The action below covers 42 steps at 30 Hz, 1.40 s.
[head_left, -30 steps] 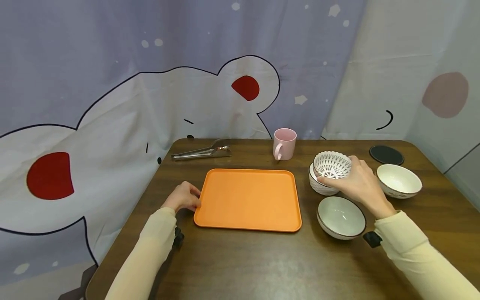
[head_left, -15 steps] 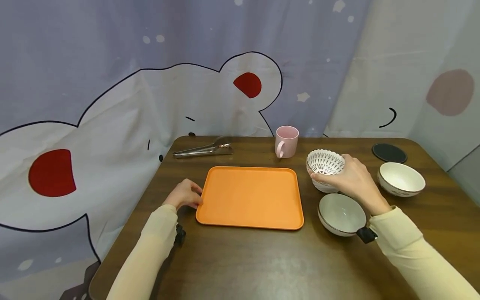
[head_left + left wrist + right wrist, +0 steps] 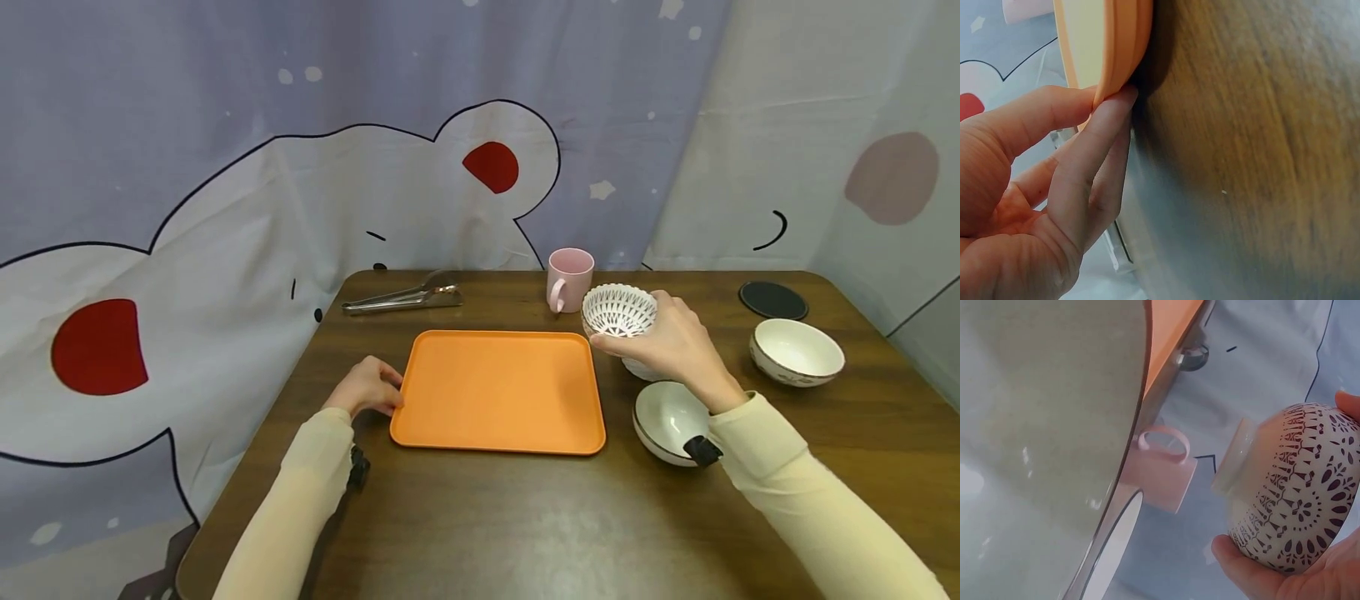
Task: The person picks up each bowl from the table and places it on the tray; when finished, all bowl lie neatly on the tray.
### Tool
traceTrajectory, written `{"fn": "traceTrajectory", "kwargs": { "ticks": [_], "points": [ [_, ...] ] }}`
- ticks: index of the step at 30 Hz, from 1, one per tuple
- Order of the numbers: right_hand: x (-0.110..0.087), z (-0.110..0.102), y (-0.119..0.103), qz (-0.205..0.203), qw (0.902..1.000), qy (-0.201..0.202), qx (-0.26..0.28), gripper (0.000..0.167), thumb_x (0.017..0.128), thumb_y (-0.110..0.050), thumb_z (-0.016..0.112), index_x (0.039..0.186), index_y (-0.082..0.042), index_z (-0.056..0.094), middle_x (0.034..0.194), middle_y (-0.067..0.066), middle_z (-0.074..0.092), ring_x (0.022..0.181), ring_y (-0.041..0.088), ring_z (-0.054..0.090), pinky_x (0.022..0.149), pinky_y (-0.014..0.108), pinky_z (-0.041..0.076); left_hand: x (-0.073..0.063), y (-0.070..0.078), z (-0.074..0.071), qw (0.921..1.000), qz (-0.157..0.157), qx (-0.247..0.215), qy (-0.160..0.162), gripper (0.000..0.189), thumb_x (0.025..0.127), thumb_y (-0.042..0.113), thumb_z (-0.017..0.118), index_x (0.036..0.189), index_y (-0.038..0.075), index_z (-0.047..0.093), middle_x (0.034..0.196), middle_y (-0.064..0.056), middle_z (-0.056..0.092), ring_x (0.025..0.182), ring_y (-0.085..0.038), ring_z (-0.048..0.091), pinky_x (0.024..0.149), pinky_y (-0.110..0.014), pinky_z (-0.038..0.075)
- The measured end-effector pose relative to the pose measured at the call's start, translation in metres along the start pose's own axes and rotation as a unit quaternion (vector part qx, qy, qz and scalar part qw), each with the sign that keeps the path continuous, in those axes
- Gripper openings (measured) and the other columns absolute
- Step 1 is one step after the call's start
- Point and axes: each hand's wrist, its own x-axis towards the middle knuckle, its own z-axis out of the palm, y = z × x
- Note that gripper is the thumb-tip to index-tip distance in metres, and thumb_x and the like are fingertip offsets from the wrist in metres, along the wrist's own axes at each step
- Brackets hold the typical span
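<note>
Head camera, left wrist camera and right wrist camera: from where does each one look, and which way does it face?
Head: worn on the person's head, facing forward and down over the wooden table; the left hand, right hand and cream sleeves show.
Left wrist: worn on that wrist, facing the left hand, which pinches the orange tray.
Right wrist: worn on that wrist, facing the patterned bowl; part of the right hand shows, holding it.
Shared: head and right wrist both show the patterned bowl and pink mug.

upright pink mug [image 3: 573,283], metal tongs [image 3: 412,303] to its left, round black mat [image 3: 773,300], printed curtain [image 3: 375,183] behind
</note>
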Motion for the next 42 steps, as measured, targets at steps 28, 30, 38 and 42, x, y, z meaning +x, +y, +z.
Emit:
{"fn": "traceTrajectory", "kwargs": {
  "ticks": [28,30,38,42],
  "points": [
    [0.037,0.043,-0.039,-0.021,0.9989,0.012,0.04,0.105,0.059,-0.068,0.079,0.125,0.007,0.047,0.117,0.023,0.053,0.104,0.036,0.055,0.089,0.05,0.05,-0.001,0.0,0.001,1.0,0.004,-0.002,0.007,0.045,0.075,-0.01,0.071,0.118,-0.012,0.059,0.104,-0.026,0.064,0.065,-0.019,0.069,0.066,-0.033,0.061],
    [0.039,0.046,-0.043,-0.022,0.9987,0.011,0.044,0.106,0.058,-0.069,0.079,0.126,0.006,0.047,0.118,0.023,0.053,0.104,0.036,0.056,0.089,0.05,0.051,-0.003,0.0,0.0,1.0,0.007,0.002,0.006,0.046,0.075,-0.01,0.071,0.119,-0.013,0.058,0.105,-0.027,0.064,0.065,-0.019,0.069,0.066,-0.033,0.061],
    [0.042,0.062,-0.057,-0.016,0.9976,0.002,0.068,0.114,0.055,-0.067,0.082,0.137,0.0,0.039,0.124,0.022,0.052,0.106,0.04,0.057,0.088,0.052,0.051,-0.003,-0.002,-0.001,0.9999,0.007,0.0,0.01,0.044,0.075,-0.009,0.071,0.117,-0.012,0.06,0.104,-0.026,0.065,0.066,-0.019,0.07,0.067,-0.033,0.061],
    [0.041,0.068,-0.062,-0.019,0.9964,0.002,0.083,0.115,0.055,-0.063,0.084,0.14,-0.003,0.035,0.127,0.021,0.051,0.106,0.042,0.058,0.09,0.053,0.051,-0.004,-0.001,0.0,0.9998,0.016,-0.008,0.001,0.042,0.074,-0.009,0.071,0.115,-0.014,0.06,0.099,-0.025,0.065,0.065,-0.019,0.07,0.065,-0.032,0.061]
  ]
}}
